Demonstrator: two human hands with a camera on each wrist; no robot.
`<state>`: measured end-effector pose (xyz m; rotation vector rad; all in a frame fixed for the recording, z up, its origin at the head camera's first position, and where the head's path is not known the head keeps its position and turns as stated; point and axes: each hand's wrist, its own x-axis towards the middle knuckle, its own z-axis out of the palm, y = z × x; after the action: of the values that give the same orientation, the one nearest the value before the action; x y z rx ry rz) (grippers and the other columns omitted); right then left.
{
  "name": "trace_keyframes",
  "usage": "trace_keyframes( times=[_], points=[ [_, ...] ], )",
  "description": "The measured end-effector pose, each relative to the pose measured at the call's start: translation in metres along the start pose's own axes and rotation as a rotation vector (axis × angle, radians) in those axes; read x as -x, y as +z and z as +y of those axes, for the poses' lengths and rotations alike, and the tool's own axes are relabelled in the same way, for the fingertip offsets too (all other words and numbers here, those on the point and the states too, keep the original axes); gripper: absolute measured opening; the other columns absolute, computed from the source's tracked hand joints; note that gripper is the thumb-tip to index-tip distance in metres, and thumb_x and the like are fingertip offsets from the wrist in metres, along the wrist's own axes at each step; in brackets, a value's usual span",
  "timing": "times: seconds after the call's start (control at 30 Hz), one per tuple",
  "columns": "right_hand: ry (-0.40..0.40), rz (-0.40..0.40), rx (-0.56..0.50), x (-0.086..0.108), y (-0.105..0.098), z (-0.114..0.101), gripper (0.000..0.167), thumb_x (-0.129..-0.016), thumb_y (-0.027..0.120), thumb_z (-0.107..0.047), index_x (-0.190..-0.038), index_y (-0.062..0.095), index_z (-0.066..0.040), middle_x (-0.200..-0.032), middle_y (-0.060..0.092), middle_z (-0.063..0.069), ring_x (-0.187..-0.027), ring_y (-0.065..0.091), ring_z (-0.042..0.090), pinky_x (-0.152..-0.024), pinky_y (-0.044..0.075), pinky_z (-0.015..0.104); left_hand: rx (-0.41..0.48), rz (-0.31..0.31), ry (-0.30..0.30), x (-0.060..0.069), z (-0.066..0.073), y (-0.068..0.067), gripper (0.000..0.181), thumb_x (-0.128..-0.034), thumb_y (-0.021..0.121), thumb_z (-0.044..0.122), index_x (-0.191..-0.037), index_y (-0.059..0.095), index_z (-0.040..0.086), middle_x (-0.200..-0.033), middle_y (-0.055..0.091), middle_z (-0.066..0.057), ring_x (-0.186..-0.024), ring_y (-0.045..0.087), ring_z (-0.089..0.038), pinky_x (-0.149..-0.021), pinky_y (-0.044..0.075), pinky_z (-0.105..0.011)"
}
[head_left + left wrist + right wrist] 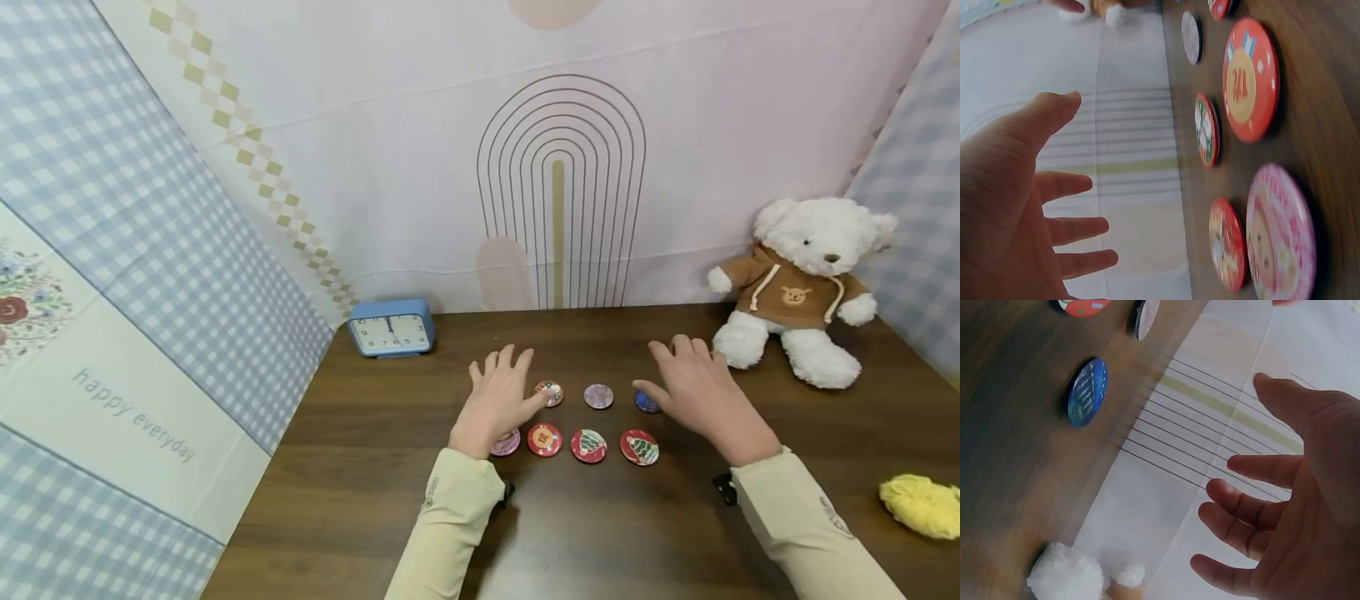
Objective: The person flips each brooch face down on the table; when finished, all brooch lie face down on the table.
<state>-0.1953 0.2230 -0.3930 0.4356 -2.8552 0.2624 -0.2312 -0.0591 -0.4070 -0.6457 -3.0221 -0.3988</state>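
Observation:
Several round badges lie in two rows on the table. My left hand [497, 404] hovers with fingers spread over the left end of the rows, partly covering a pink badge [1280, 234]; a red badge [1250, 80] lies beside that one. On the right, my right hand [701, 396] is held above the table, fingers apart, by a blue badge [1088, 392]. Between the hands are a pale purple badge [598, 396] and two red badges with green trees, one [588, 446] left of the other [640, 447]. Neither hand touches a badge.
A blue clock [392, 327] stands at the table's back left. The white teddy bear [802, 292] in a brown hoodie sits at the back right. A yellow fluffy thing [921, 506] lies near the right edge. Patterned cloth hangs behind.

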Motion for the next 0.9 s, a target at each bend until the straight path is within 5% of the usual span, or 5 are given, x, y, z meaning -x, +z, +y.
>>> trace_keyframes(
  times=[0.37, 0.9],
  points=[
    [-0.007, -0.037, -0.018, 0.000, 0.006, 0.016, 0.056, -0.085, 0.082, -0.026, -0.124, 0.062, 0.008, -0.100, 0.058, 0.027, -0.093, 0.053, 0.046, -0.072, 0.044, 0.061, -0.012, -0.044, 0.071, -0.020, 0.024, 0.012, 0.063, -0.0979, 0.063, 0.047, -0.150, 0.048, 0.015, -0.146, 0.047, -0.017, -0.131, 0.044, -0.037, -0.100, 0.037, -0.058],
    [-0.023, -0.088, -0.032, -0.005, 0.007, 0.023, 0.046, -0.080, 0.085, -0.016, -0.118, 0.069, 0.005, -0.098, 0.061, 0.021, -0.090, 0.055, 0.043, -0.070, 0.047, 0.056, -0.049, -0.080, 0.118, -0.039, 0.051, 0.015, 0.057, -0.0973, 0.066, 0.045, -0.147, 0.053, 0.020, -0.137, 0.053, -0.014, -0.122, 0.048, -0.033, -0.095, 0.039, -0.052]
  ],
)
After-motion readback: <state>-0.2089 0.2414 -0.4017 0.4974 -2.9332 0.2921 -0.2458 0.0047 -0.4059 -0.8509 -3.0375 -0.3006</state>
